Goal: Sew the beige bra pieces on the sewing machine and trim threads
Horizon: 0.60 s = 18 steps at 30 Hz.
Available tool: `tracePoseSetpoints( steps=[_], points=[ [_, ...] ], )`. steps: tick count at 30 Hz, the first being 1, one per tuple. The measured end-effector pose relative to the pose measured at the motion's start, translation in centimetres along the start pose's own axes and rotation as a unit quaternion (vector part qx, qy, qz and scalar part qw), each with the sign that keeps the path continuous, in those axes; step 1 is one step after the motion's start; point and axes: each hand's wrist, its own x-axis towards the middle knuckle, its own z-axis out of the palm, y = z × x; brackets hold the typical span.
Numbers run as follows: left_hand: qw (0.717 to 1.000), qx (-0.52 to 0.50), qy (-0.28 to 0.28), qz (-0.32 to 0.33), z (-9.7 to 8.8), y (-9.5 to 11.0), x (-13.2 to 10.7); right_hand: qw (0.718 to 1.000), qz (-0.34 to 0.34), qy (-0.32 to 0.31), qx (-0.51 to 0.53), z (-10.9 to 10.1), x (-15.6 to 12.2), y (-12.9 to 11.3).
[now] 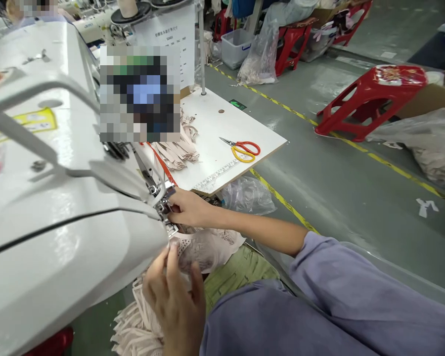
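Observation:
A beige lace bra [203, 249] lies under the presser foot [171, 228] of a white sewing machine [126, 237], its lower part draping towards my lap. My right hand [189, 207] reaches in from the right, its fingers curled on the fabric just behind the needle area; the fingertips are partly hidden by the machine's metal parts. In front of the presser foot, my left hand [176, 291] touches the edge of the bra with its fingertips. The left thumb stands apart from the index finger over the lace.
Red-and-yellow scissors [246, 151] rest on the white table [211, 118] beside a pile of beige strips [178, 151]. More beige pieces [139, 321] hang below the machine head. A red stool [374, 96], plastic bags and a grey bin [236, 48] stand on the floor.

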Motion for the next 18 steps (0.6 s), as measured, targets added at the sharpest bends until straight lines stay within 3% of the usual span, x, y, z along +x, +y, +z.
tracePoseSetpoints(
  steps=[5, 12, 18],
  points=[
    [0.998, 0.026, -0.063, -0.008, 0.76, 1.22, -0.16, 1.0, 0.025, -0.006, -0.007, 0.16, -0.01, -0.36],
    [0.998, 0.026, -0.061, -0.016, 0.65, 0.73, -0.1, 0.997, 0.05, -0.016, -0.055, 0.33, 0.56, -0.32],
    [0.997, 0.038, -0.061, -0.001, 0.49, 0.63, 0.46, 0.996, 0.028, -0.008, -0.09, 0.44, 0.92, -0.06]
  ],
)
